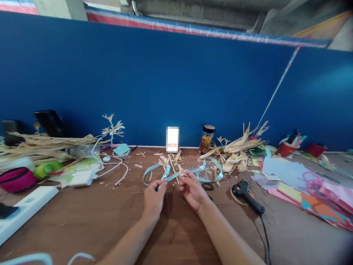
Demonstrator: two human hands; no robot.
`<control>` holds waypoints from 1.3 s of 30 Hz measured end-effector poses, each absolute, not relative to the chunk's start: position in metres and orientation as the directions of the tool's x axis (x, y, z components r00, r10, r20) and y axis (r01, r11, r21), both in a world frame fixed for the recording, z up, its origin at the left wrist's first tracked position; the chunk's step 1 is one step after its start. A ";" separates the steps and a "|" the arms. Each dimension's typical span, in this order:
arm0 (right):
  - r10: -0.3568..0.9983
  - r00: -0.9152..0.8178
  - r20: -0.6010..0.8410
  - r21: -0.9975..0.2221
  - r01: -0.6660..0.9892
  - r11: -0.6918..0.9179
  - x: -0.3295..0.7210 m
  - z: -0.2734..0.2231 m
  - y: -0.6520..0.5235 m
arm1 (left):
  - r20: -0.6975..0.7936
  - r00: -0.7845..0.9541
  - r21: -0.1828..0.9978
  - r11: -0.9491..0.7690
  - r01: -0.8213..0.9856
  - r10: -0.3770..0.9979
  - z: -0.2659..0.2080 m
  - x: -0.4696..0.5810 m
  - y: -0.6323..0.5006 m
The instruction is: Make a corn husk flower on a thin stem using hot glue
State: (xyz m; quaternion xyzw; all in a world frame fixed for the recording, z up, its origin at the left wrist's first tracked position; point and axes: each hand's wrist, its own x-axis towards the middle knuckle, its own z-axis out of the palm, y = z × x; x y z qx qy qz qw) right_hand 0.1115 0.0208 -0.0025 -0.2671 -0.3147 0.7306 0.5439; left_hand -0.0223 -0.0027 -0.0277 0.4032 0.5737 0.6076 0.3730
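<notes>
Above the middle of the brown table, my left hand (154, 198) is closed in a pinch on a light blue ribbon (166, 171), which rises from the fingertips and loops out to both sides. Close beside it, my right hand (194, 192) has thumb and fingers pinched around a small pale strip of dried husk (181, 171); the strip's lower end is hidden by the fingers. The two hands are a short gap apart. Just beyond them lie loose husk scraps (163, 161) on the tabletop.
A black glue gun (248, 197) with its cord lies right of my forearm, near coloured paper sheets (286, 173). A jar (206, 139) and a husk bundle (239, 149) stand behind. On the left are a power strip (30, 208), a charger (82, 177) and a pink pouch (17, 179).
</notes>
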 end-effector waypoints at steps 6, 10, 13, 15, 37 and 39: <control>0.927 -0.371 0.053 -0.765 -0.612 -0.201 0.115 0.009 0.013 | 0.089 -0.371 0.994 -0.105 -0.025 0.924 -0.028 -0.022 -0.003; 0.927 -0.371 0.060 -0.798 -0.576 -0.179 0.115 0.010 0.012 | 0.096 -0.369 0.993 -0.112 -0.023 0.925 -0.027 -0.022 -0.003; 0.951 -0.308 0.018 -0.811 -0.561 -0.166 0.115 0.005 0.017 | 0.067 -0.367 0.997 -0.078 -0.016 0.928 -0.026 -0.022 -0.004; 0.970 -0.241 -0.015 -0.832 -0.535 -0.146 0.113 0.001 0.021 | 0.043 -0.380 0.998 -0.053 -0.017 0.924 -0.026 -0.021 -0.004; 0.998 -0.064 0.016 -0.937 -0.348 -0.007 0.104 -0.004 0.020 | 0.134 -0.183 0.990 -0.124 0.065 0.974 -0.012 -0.013 -0.013; 0.986 -0.163 -0.044 -0.880 -0.460 -0.115 0.106 -0.003 0.020 | 0.096 -0.131 0.995 -0.095 0.011 0.987 -0.010 -0.010 -0.014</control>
